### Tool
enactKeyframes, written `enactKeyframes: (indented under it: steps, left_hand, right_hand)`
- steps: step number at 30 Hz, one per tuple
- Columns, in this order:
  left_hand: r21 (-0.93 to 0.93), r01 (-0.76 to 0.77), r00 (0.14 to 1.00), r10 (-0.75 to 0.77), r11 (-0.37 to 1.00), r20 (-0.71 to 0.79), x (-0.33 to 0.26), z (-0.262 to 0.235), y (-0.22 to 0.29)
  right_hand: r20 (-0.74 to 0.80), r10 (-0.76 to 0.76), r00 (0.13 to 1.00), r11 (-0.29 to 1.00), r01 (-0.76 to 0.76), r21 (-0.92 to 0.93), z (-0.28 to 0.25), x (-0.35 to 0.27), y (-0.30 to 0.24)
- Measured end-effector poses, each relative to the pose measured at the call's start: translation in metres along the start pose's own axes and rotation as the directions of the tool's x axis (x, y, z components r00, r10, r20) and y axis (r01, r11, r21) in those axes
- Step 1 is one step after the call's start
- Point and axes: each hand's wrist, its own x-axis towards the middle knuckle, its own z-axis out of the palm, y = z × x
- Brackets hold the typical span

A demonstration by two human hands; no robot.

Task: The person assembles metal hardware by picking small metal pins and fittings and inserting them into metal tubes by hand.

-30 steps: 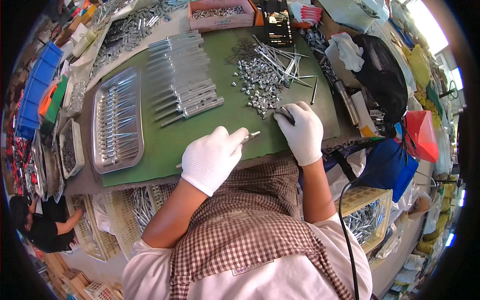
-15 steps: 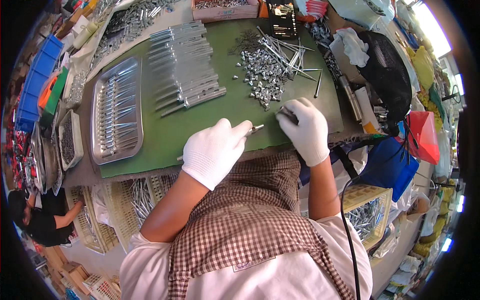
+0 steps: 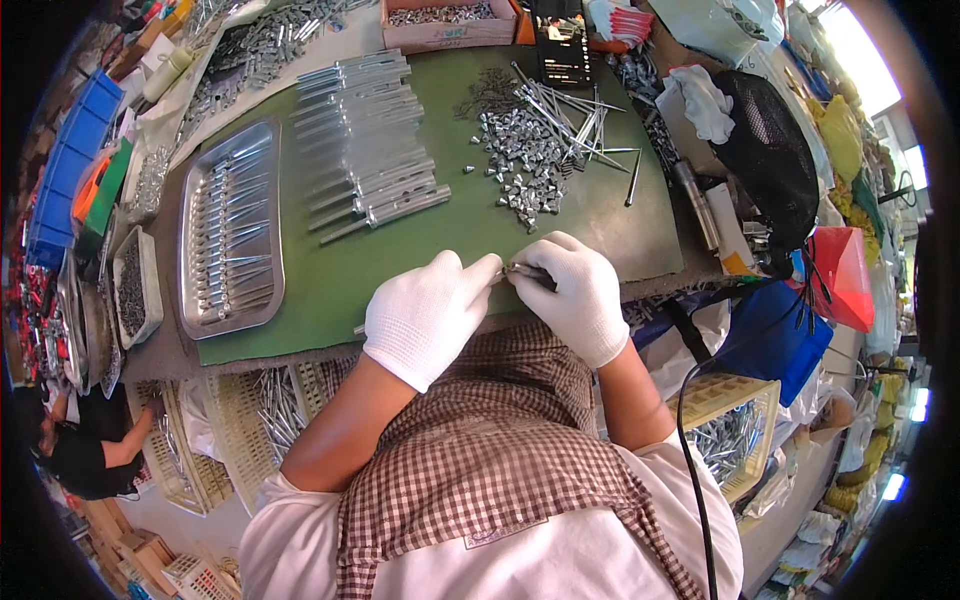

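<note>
My left hand [image 3: 425,310], in a white knit glove, is closed round a thin metal rod [image 3: 360,329] whose end shows left of the wrist. My right hand [image 3: 570,295], gloved the same way, pinches a small dark metal piece against the rod's other end; the fingertips hide its shape. Both hands meet above the near edge of a green mat [image 3: 590,225]. Farther off lie a heap of small silver metal fittings [image 3: 525,160], long thin pins [image 3: 634,180] and tiny dark parts [image 3: 487,92]. To the left, metal rods with sleeves [image 3: 370,195] are lined up side by side.
A steel tray [image 3: 277,295] of assembled rods rests on the mat's left side. A pink box [image 3: 450,35] of small parts stands at the back. Crates [image 3: 765,430] sit below the table; a black cable [image 3: 690,435] hangs at right. Another person [image 3: 90,455] works at lower left.
My right hand has moved left and toward me from near the heap of fittings, bringing its small piece to the rod's end. My left hand has hardly moved.
</note>
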Motion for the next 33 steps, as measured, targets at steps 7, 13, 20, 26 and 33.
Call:
enactKeyframes:
  steps: [7,13,20,26,33]
  left_hand:
    - [0.009,-0.060,0.997,0.061,0.998,-0.056,-0.005,0.004,-0.003]
    - [0.057,-0.098,0.993,0.101,0.994,-0.055,-0.006,0.008,-0.007]
    - [0.109,-0.112,0.993,0.116,0.988,-0.028,-0.001,-0.001,-0.001]
    - [0.107,-0.061,0.997,0.055,0.992,0.060,0.002,-0.006,0.004]
    - [0.120,-0.072,0.997,0.067,0.990,0.046,0.003,-0.006,0.002]
  right_hand:
    - [0.034,0.074,0.997,0.988,-0.078,0.133,0.002,0.003,0.002]
    - [0.027,0.065,0.998,0.995,-0.067,0.077,0.002,-0.003,0.001]
    - [0.197,0.454,0.869,0.389,-0.392,0.834,0.004,0.025,-0.002]
    - [0.006,0.221,0.975,-0.238,0.048,0.970,0.039,0.032,0.013]
    - [-0.049,0.191,0.980,-0.141,0.076,0.987,0.043,0.031,0.006]
